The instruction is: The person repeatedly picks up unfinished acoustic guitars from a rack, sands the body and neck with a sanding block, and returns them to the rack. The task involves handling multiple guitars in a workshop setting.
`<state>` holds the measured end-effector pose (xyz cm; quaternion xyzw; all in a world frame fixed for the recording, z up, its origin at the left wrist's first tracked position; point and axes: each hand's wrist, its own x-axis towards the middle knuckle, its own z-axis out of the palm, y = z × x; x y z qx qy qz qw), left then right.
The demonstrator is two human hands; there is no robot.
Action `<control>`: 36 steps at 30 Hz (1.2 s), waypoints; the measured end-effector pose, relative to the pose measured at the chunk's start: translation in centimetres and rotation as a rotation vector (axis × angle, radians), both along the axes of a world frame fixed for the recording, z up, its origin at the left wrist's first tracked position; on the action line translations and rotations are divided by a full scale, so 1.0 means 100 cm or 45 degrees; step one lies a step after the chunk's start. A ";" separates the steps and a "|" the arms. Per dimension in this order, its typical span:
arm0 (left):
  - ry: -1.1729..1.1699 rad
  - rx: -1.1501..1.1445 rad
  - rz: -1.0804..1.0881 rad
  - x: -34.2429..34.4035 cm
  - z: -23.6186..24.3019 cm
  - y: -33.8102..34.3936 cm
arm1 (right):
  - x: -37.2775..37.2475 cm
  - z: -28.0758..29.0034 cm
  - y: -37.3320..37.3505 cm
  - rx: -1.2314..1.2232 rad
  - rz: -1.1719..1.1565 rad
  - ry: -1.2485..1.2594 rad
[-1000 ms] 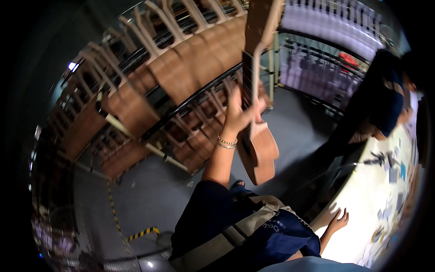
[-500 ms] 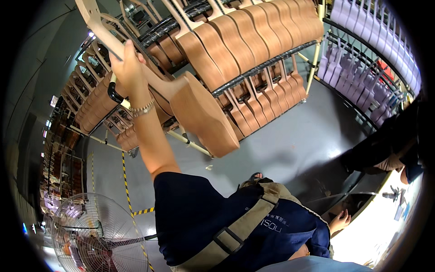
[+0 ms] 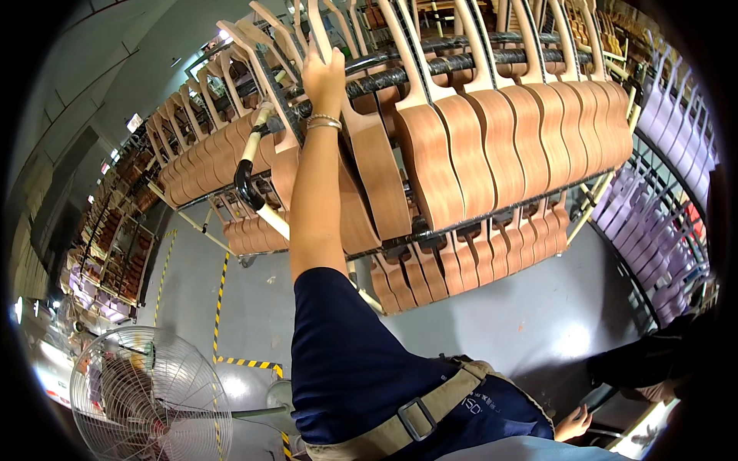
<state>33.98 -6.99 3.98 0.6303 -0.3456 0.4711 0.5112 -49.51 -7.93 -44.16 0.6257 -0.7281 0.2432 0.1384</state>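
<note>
From where I stand, the left hand (image 3: 324, 78) is clamped round the neck of a guitar (image 3: 378, 173) at the upper middle of the frame. The guitar's body hangs just below the wrist, a smooth, bare, warm-brown wood with a soft waist, its heel and neck a paler, creamy timber. It sits among its fellows on the rack (image 3: 247, 184), tilted a little against the tidy row of brown guitars (image 3: 492, 146) to its right, whose curved sides repeat like waves, fine grain showing. The rack is cream piping with black joints, and its rails wear glossy, crinkled black wrapping. A shorter-looking tier hangs underneath.

At the far right, lilac-toned guitars (image 3: 626, 201) hang in rows, smooth and pale.

The right hand (image 3: 573, 423) is at the lower right, near the pale counter (image 3: 652, 424), fingers slightly bent; whether it grips anything I cannot tell.

A beaded bracelet (image 3: 323, 121) circles the left wrist. Lower left stands a fan (image 3: 146, 396), its round cage all thin wire, beside yellow-and-black striped tape (image 3: 218, 311) on the smooth grey floor (image 3: 480, 330).

As for writing, the navy shirt (image 3: 350, 346) carries small pale lettering on the chest, partly covered by a khaki webbing strap (image 3: 455, 392) with a dark buckle (image 3: 417, 419).
</note>
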 end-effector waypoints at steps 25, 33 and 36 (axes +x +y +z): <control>0.859 0.770 0.061 -0.060 -0.084 -0.130 | 0.007 0.007 0.046 0.045 -0.018 -0.258; 0.049 0.557 0.275 -0.216 -0.077 -0.056 | -0.032 -0.031 0.107 0.169 0.032 -0.598; 0.418 0.712 -0.056 -0.326 -0.075 0.002 | -0.030 -0.003 0.128 0.269 0.066 -0.649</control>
